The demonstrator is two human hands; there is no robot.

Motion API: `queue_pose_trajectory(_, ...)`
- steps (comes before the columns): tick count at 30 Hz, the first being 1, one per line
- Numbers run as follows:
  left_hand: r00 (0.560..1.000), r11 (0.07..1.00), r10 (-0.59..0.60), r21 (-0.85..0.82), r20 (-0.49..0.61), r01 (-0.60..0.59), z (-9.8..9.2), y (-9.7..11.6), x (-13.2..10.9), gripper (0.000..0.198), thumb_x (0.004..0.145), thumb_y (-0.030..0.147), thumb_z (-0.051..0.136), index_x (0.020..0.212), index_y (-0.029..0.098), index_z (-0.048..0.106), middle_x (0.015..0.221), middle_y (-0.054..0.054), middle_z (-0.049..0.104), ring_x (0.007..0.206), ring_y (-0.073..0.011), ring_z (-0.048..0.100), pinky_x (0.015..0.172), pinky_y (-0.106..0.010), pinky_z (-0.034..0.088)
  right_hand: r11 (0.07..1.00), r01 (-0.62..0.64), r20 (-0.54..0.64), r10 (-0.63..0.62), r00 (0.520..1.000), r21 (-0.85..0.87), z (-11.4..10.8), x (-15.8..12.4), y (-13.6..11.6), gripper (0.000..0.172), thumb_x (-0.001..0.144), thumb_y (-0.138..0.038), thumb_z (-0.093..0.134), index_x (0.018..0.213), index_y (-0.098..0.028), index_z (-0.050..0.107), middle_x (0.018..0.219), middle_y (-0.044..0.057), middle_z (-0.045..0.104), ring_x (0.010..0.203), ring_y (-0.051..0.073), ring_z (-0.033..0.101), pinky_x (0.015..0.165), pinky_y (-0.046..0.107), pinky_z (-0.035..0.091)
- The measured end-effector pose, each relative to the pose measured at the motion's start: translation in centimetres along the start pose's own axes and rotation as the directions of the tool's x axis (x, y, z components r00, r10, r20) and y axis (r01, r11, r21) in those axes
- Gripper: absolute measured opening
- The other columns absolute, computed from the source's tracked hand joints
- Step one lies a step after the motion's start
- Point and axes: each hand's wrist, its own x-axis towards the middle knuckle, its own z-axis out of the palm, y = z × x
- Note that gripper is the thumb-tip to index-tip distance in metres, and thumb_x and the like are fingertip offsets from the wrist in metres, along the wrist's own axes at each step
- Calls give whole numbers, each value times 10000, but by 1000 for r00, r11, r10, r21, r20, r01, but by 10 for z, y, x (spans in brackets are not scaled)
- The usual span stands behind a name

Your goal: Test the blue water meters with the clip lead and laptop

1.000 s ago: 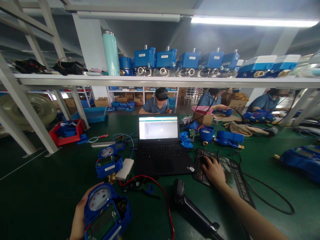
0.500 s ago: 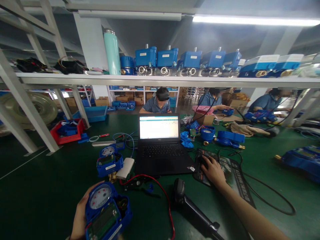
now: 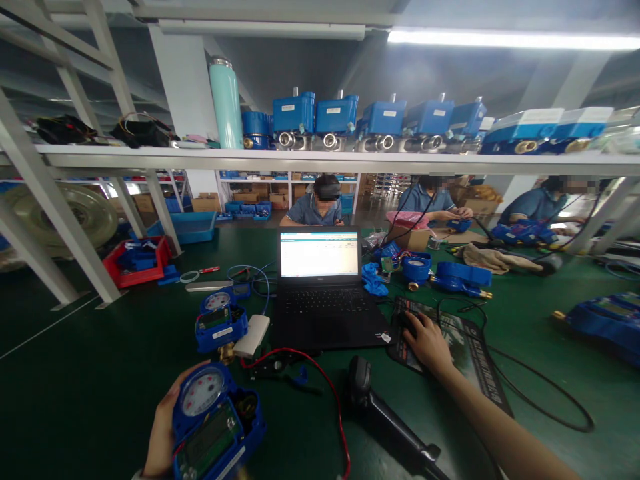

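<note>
At the lower left, my left hand (image 3: 163, 423) grips the side of a blue water meter (image 3: 215, 427) with a round dial and a small grey display. Most of its fingers are hidden behind the meter. My right hand (image 3: 427, 341) rests over a black computer mouse (image 3: 409, 325) on a printed mouse pad (image 3: 467, 353). Between the hands stands an open laptop (image 3: 320, 293) with a lit screen. A second blue water meter (image 3: 220, 323) lies beyond the held one, beside a white box (image 3: 252, 335) on a blue cable.
A black barcode scanner (image 3: 385, 417) lies in front of the laptop, near a red cable (image 3: 335, 393) and black pliers (image 3: 280, 367). At left is a red bin (image 3: 163, 263). Overhead, a shelf (image 3: 320, 160) carries several blue meters and a flask (image 3: 226, 103). Several people sit opposite.
My hands, the held water meter and the mouse keep nearly the same places. The view has shifted very slightly. Across the bench, one co-worker's hands have moved closer together at a blue part.
</note>
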Motion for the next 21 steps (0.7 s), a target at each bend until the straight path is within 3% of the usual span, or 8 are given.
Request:
queue_pose_trajectory(5, 999, 1000, 10, -1, -36, -10, 4, 2, -2, 390, 785, 536, 557, 972, 225, 699, 918, -55, 755, 1207, -293, 552, 778, -304, 573, 1000, -16, 27, 16, 1000, 7, -4, 0, -2, 477, 932, -318, 451, 1388, -190, 509, 1357, 156, 502, 1123, 309, 544, 945, 415, 464)
queue_pose_trajectory(14, 1000, 999, 26, 46, -5, -26, -4, -5, 4, 365, 745, 480, 582, 977, 216, 682, 969, -62, 750, 1165, -304, 574, 841, -337, 553, 1000, -24, 43, 24, 999, 12, -8, -1, -4, 475, 930, -319, 443, 1385, -199, 509, 1367, 154, 494, 1139, 311, 531, 921, 410, 470)
queue_pose_trajectory(21, 1000, 999, -6, 42, 2, 6, -3, -1, 3, 458, 737, 579, 571, 989, 210, 669, 962, -67, 742, 1056, -337, 629, 786, -399, 570, 1000, -18, 33, 18, 999, 6, -5, 0, -3, 471, 926, -319, 452, 1375, -190, 517, 1353, 162, 503, 1132, 305, 539, 950, 408, 449)
